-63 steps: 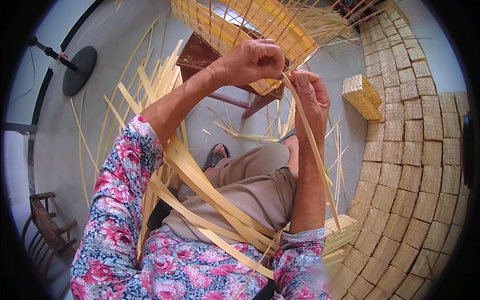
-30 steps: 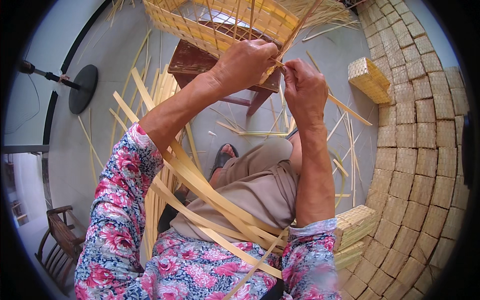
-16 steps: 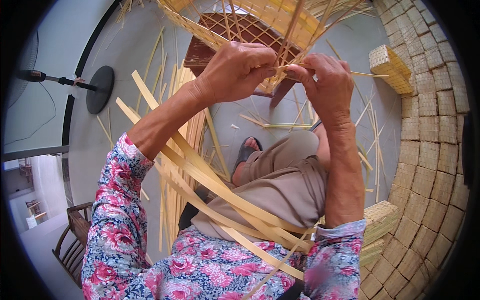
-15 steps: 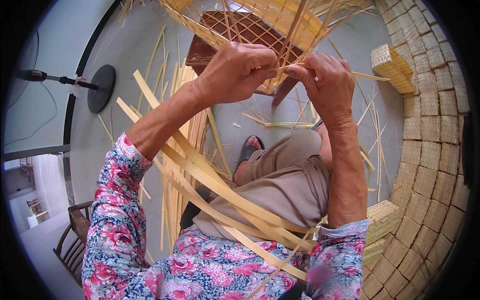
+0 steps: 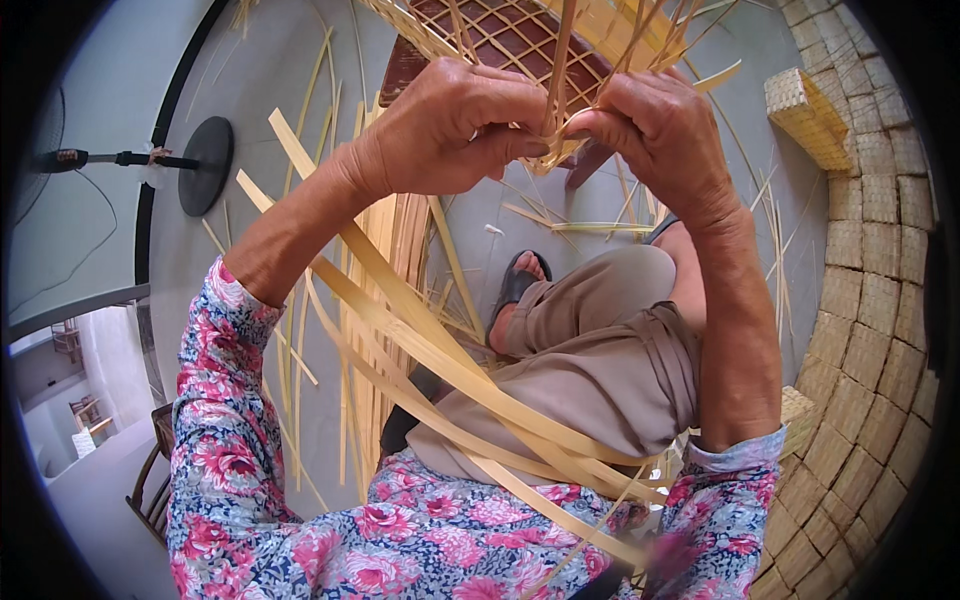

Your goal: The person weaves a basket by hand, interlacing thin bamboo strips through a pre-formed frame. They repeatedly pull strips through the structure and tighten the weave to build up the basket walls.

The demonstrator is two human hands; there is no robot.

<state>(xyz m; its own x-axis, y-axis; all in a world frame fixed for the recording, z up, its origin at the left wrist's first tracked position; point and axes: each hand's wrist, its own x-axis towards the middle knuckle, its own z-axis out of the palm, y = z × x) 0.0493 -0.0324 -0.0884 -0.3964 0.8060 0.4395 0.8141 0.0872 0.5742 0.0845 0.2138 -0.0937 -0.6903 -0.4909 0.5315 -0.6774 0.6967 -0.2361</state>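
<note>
Currently in work: one yellow woven basket, on or just above a red-brown table, near corner between both hands. Left hand: fingers curled, thumb closed in a pinch at the corner uprights; exact grip partly hidden. Right hand: likewise closed, thumb and forefinger apparently pinching a thin pale strip, loose end past the knuckles. Across the lap: long strips. Handling notes: pin the corner firmly with the left; bend the strip gradually, flat side inward, to avoid cracking; draw snug, without dragging uprights out of line; press close against existing weave; keep loose end untwisted.
</note>
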